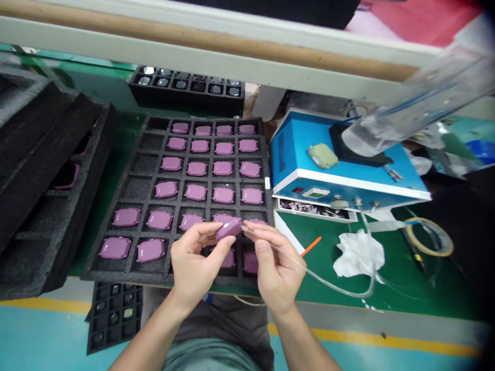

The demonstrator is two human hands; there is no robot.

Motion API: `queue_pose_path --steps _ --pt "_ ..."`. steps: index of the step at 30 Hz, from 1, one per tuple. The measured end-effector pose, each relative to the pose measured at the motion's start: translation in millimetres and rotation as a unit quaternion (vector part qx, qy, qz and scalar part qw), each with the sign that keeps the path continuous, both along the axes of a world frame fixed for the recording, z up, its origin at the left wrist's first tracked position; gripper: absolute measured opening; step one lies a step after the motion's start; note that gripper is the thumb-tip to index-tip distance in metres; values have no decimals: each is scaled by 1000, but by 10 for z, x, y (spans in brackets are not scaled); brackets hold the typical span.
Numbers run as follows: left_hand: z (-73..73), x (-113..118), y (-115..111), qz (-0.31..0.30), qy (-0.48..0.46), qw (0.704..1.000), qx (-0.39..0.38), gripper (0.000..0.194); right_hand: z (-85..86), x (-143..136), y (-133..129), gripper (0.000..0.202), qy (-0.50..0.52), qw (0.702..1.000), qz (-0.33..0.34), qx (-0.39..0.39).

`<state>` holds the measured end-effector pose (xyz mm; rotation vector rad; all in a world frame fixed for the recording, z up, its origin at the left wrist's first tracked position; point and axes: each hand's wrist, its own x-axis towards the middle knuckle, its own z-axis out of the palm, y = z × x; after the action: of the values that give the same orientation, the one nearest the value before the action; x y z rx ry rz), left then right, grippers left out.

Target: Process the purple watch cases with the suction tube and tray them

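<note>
My left hand (pixel 199 260) pinches a purple watch-like case (pixel 229 228) between thumb and fingers, tilted on its side above the foam tray. My right hand (pixel 279 265) is closed on the end of a clear thin tube (pixel 332 284), whose small pale tip touches or nearly touches the case's right end. Below both hands lies a black foam tray (pixel 133 207) with rows of similar purple cases (pixel 150 250) in its compartments. Some compartments along its left side hold nothing. From my right hand the tube curves up to the front of a blue box-shaped machine (pixel 348 188).
Black foam trays (pixel 42 206) are stacked at left; another tray (pixel 185 95) stands behind. A greenish case (pixel 323 155) rests on the machine. Right of the tray lie an orange stick (pixel 311 246), white tissue (pixel 358 255) and a tape roll (pixel 444 241). A shelf edge (pixel 216 51) crosses above.
</note>
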<state>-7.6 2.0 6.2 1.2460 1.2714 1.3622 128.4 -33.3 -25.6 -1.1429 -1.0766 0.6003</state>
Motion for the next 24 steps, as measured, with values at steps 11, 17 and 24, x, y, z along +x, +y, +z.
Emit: queue_pose_path --steps 11,17,24 --pt "-15 -13 58 8 8 1000 21 20 88 -13 116 17 -23 999 -1 33" --pt "-23 -15 67 12 21 999 24 20 88 -15 118 17 -10 999 4 38" --pt "-22 -17 60 7 14 1000 20 20 68 -19 119 17 -4 999 6 38"
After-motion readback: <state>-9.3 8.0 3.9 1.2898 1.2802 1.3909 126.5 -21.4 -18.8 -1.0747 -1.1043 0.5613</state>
